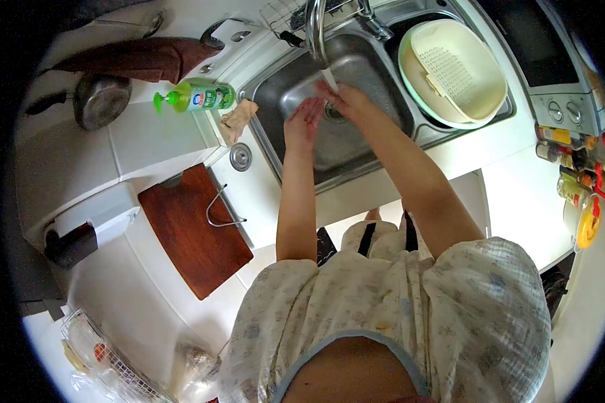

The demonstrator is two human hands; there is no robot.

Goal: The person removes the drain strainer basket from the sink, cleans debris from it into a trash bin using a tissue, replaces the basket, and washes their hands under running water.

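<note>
Here, both hands meet under the thin stream from the curved chrome tap [316, 30], over the stainless steel sink basin [356, 144]: left hand [304, 121] flat, fingers released, right hand [346, 101] loosely curled, grasping nothing. A green dish-soap bottle [198, 96] lies on the tabletop's sink-side edge.

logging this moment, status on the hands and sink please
Left hand and right hand open, held together under running water from faucet. Both over sink basin. Nothing between them.
</note>
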